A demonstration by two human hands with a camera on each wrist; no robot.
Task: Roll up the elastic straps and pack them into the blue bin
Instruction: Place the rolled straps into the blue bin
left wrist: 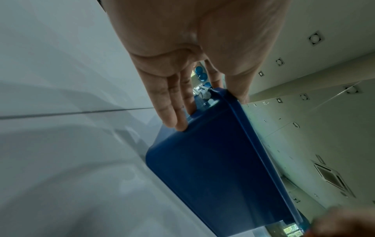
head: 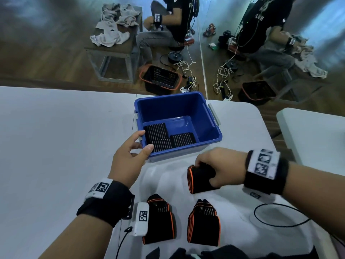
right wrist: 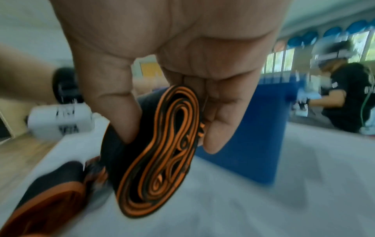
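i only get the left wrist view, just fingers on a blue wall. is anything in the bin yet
Observer: Yes. The head view shows black rolled straps lying on the floor of the blue bin, along its near side.
Operator: what's the right hand doing
Observer: The right hand grips a rolled strap with an orange edge, just in front of the bin.
Operator: is that roll tight
Observer: Not very. The right wrist view shows the roll's end squashed into a long oval, with loose loops in the middle.
Operator: any more waiting
Observer: Two more rolls lie on the table nearer the person.
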